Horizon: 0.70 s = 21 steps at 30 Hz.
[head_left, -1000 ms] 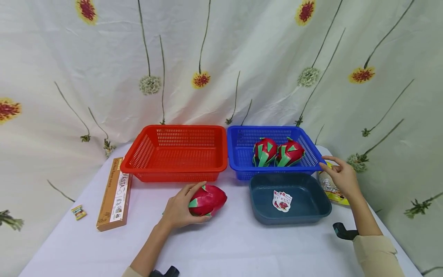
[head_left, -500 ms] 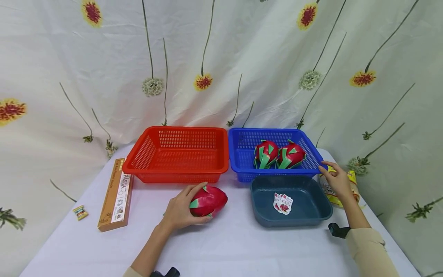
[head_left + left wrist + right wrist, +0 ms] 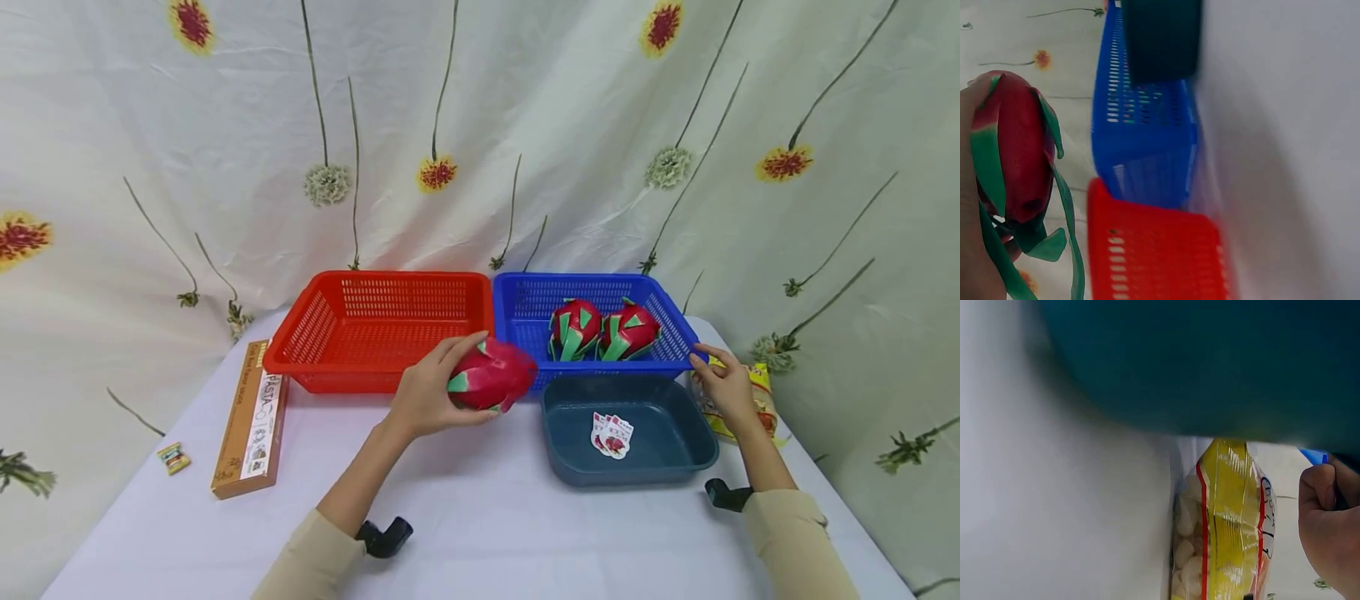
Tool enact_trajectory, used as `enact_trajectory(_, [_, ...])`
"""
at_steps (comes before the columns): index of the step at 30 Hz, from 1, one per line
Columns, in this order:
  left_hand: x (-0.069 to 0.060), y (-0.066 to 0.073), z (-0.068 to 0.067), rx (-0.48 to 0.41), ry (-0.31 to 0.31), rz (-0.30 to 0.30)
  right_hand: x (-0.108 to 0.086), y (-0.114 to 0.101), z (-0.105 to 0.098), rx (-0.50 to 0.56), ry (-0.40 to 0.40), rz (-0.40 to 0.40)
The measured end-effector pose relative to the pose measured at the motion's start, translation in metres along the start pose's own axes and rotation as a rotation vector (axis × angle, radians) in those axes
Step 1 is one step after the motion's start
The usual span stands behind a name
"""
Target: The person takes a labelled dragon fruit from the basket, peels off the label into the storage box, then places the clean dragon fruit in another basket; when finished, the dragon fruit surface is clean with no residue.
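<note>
My left hand (image 3: 427, 393) grips a red dragon fruit (image 3: 497, 373) with green leaf tips, held up off the table in front of the gap between the two baskets. The left wrist view shows the dragon fruit (image 3: 1022, 144) close up, its green strips hanging loose. At the front right corner of the blue basket (image 3: 585, 277), my right hand (image 3: 726, 392) pinches the rim between thumb and fingers. Two more dragon fruits (image 3: 576, 328) lie side by side inside that basket. Curled fingers of the right hand (image 3: 1329, 519) also appear in the right wrist view.
A red basket (image 3: 378, 382) stands left of the blue one. In front of the blue basket is a dark teal tub (image 3: 630, 477) with small fruit cards (image 3: 611, 435) in it. A pasta box (image 3: 247, 421), a small yellow packet (image 3: 173, 458) and a yellow snack bag (image 3: 1229, 519) lie at the sides.
My left hand has lifted the dragon fruit from the table and carried it up, away and to the right. The right hand has shifted slightly left and stays at the blue basket's corner.
</note>
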<state>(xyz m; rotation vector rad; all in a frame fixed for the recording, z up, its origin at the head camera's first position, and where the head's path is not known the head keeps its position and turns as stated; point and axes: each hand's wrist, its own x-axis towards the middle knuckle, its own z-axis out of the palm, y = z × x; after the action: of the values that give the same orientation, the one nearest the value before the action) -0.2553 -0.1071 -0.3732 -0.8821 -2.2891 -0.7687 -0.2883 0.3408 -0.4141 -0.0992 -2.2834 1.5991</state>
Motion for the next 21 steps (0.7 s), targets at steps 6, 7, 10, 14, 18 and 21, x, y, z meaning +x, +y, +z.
enact_trajectory(6, [0.079, 0.022, 0.014, 0.039, 0.028, 0.065, -0.001, 0.000, 0.001, 0.151, 0.004, 0.094])
enact_trajectory(7, [0.090, 0.025, 0.020, 0.041, 0.019, 0.068, -0.002, 0.000, 0.001, 0.172, 0.004, 0.107])
enact_trajectory(10, [0.118, 0.034, 0.039, 0.033, -0.039, 0.060, -0.004, 0.000, 0.001, 0.188, 0.010, 0.124])
enact_trajectory(14, [0.141, 0.043, 0.067, 0.039, -0.154, 0.028, -0.005, -0.001, 0.002, 0.216, 0.010, 0.127])
enact_trajectory(18, [0.152, 0.046, 0.100, 0.082, -0.269, 0.000, -0.003, 0.000, 0.004, 0.256, 0.021, 0.119])
enact_trajectory(21, [0.155, 0.043, 0.123, 0.111, -0.336, -0.018, -0.001, 0.002, 0.006, 0.265, 0.037, 0.113])
